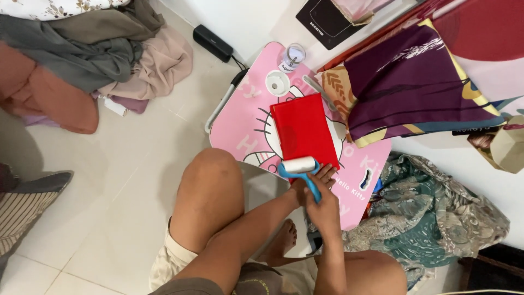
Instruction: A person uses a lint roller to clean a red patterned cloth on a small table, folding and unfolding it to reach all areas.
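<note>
The right hand [323, 203] is closed around the blue handle of a lint roller [302, 169], whose white roll lies across the near edge of a red folded cloth [302, 131]. The left hand [299, 188] sits just beside the right one, mostly hidden behind it, with fingertips touching the near edge of the cloth; how wide it is spread cannot be told.

Well to the left of the hands, on the tiled floor, lies a pile of clothes [82, 60] in grey, beige and rust. Beyond and to the right of the hands is a purple patterned fabric [409, 82]. Under the hands stands a small pink table [240, 125], which carries the red cloth. Past the cloth, at the table's far edge, are a white tape roll [278, 83] and a small clear jar [293, 56].
</note>
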